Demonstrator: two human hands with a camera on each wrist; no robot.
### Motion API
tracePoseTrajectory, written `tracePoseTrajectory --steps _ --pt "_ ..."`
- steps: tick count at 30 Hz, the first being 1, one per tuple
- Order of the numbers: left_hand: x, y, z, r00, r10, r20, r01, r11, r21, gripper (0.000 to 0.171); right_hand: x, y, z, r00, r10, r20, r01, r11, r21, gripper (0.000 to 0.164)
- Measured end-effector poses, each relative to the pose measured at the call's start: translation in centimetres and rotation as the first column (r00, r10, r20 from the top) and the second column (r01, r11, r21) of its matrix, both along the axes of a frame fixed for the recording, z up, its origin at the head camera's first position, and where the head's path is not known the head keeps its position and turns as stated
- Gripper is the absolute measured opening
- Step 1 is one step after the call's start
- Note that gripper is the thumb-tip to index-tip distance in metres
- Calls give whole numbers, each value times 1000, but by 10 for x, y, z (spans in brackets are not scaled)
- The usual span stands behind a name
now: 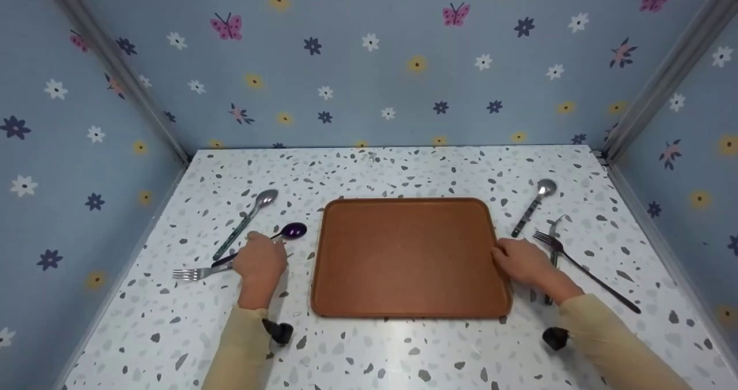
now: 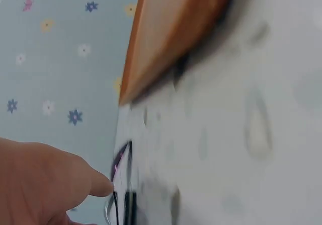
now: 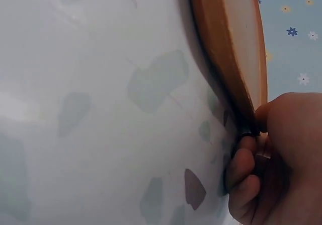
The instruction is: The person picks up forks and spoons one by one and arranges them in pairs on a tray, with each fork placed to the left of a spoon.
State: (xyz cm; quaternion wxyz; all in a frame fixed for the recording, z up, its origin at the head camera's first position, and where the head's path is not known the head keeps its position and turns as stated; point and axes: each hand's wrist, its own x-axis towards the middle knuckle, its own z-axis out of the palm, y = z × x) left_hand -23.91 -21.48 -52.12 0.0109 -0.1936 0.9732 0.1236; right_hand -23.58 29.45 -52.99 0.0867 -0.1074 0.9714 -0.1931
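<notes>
A brown tray (image 1: pixel 406 257) lies on the speckled tabletop. My right hand (image 1: pixel 526 261) grips its right edge; in the right wrist view the thumb is at the tray's rim (image 3: pixel 229 49) and the other fingers (image 3: pixel 240 167) curl below. To the tray's left, my left hand (image 1: pixel 260 258) is over a dark purple spoon (image 1: pixel 294 230) and a silver fork (image 1: pixel 192 274), covering parts of both. In the left wrist view a fingertip (image 2: pixel 104 186) meets a thin dark handle; whether the hand pinches it is hidden. Just beyond lies a green-handled spoon (image 1: pixel 245 224).
Right of the tray lie a spoon with a patterned handle (image 1: pixel 530 211), a dark fork (image 1: pixel 594 277) and another utensil (image 1: pixel 554 257) beneath that fork, partly hidden by my right arm. Flowered panels (image 1: pixel 369 78) enclose the speckled table (image 1: pixel 380 173) at the back and sides.
</notes>
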Motion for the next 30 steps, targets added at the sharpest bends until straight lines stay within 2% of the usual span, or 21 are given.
tracePoseTrajectory --steps 4,8,13,20,25,30 --pt "7 -13 -8 999 32 44 -32 999 1 71 0 -1 -4 1000 -21 -18 20 1000 -7 24" --pt "11 -16 -13 999 31 33 -31 1000 -7 71 -1 -2 -7 999 -23 -41 22 1000 -5 23" --pt "12 -14 -12 1000 -5 29 5 1000 -6 73 -2 -1 -7 998 -41 -42 41 999 1 24" --pt "21 -10 -7 999 -35 28 34 998 53 60 -1 0 -9 994 -61 -92 63 998 11 26" --pt "29 -10 1 990 -89 111 81 994 73 50 3 1 -10 992 -75 -97 76 997 1 28" --pt "40 -20 10 965 -117 235 90 988 124 63 4 0 -11 990 -72 -122 72 997 -5 28"
